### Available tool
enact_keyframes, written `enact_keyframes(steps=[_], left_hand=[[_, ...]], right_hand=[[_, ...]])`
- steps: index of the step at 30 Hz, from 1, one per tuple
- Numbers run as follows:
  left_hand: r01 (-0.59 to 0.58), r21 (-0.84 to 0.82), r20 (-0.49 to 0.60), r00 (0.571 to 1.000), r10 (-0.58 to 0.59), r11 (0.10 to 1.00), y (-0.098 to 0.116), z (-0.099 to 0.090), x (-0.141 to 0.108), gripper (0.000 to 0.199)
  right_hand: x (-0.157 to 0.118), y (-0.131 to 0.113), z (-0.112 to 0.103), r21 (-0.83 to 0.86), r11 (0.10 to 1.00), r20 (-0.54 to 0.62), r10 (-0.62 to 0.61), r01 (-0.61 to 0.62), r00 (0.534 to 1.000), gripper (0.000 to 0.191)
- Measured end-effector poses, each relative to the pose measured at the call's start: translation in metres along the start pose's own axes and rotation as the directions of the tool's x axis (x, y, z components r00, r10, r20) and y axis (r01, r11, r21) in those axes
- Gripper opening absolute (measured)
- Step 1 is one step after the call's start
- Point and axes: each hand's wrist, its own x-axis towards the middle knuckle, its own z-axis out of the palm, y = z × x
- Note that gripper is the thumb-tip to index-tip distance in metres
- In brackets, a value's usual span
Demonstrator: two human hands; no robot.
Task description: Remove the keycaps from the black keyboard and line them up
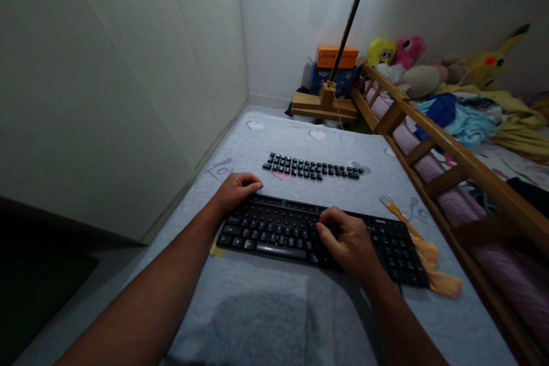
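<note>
A black keyboard (281, 251) lies on the pale bedspread, keycaps in its lower rows and bare key mounts in its upper rows. At its far left corner rests my left hand (238, 190), fingers curled and thumb against forefinger; whether they grip anything is hidden. My right hand (349, 240) is over the keyboard's middle right, thumb and forefinger pinched close together at the keys. Anything between those fingertips is too small to make out. Beyond the keyboard, loose black keycaps (306, 167) are laid out in rows.
Right of the keyboard lie a brush (401, 214) with a yellow handle and an orange cloth (444, 283). A wooden bed rail (454, 157) runs along the right, a pale cabinet (141, 80) along the left. A wooden stand (323, 104) with a black pole is at the back.
</note>
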Motion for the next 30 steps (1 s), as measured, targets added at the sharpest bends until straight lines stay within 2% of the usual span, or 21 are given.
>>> enact_keyframes(steps=[4, 14, 24, 30], left_hand=[[0.001, -0.005, -0.002, 1.000, -0.001, 1.000, -0.0001, 0.0003, 0.0002, 0.032], [-0.012, -0.013, 0.001, 1.000, 0.012, 1.000, -0.0020, 0.0002, 0.0017, 0.032], [-0.022, 0.008, -0.014, 1.000, 0.022, 1.000, 0.0002, 0.0006, 0.0019, 0.033], [-0.017, 0.016, -0.010, 1.000, 0.017, 1.000, -0.0002, 0.0003, 0.0017, 0.034]], right_hand=[[0.0007, 0.0005, 0.0015, -0.028, 0.997, -0.009, -0.074, 0.074, 0.997, 0.010], [0.0016, 0.0052, 0.0071, -0.048, 0.994, 0.038, -0.098, 0.100, 0.994, 0.011], [0.0006, 0.0042, 0.0064, -0.105, 0.985, -0.048, -0.143, 0.137, 0.989, 0.013], [0.0000, 0.0083, 0.0067, -0.097, 0.988, -0.041, -0.122, 0.117, 0.992, 0.012]])
